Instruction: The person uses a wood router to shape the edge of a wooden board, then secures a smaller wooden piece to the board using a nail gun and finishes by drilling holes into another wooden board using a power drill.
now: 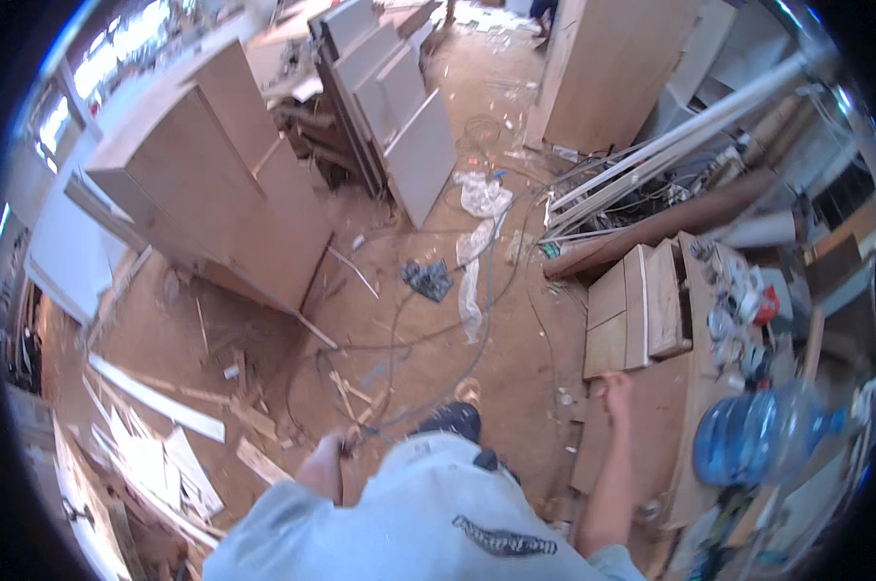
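My left hand (337, 447) hangs at the lower middle, low over the cables (370, 429) and wood scraps (355, 394); its fingers look curled, and whatever may be in them is too small to make out. My right hand (614, 390) is out to the right with loosely bent fingers apart and nothing visible in it. It is beside a low wooden cabinet (636, 436) with small drawers (607, 305). A large blue plastic water jug (748, 441) lies on its side among cluttered containers (738, 290) on that cabinet. My shoe (467, 392) shows below my shirt.
Tall wooden cabinets (210, 203) (593, 68) and stacked panels (399, 136) border a dirt-coloured floor (457, 349) with plastic sheeting (481, 194) and a dark rag (423, 278). White offcuts (157, 445) lie lower left; long pipes and rolls (670, 213) lean at right.
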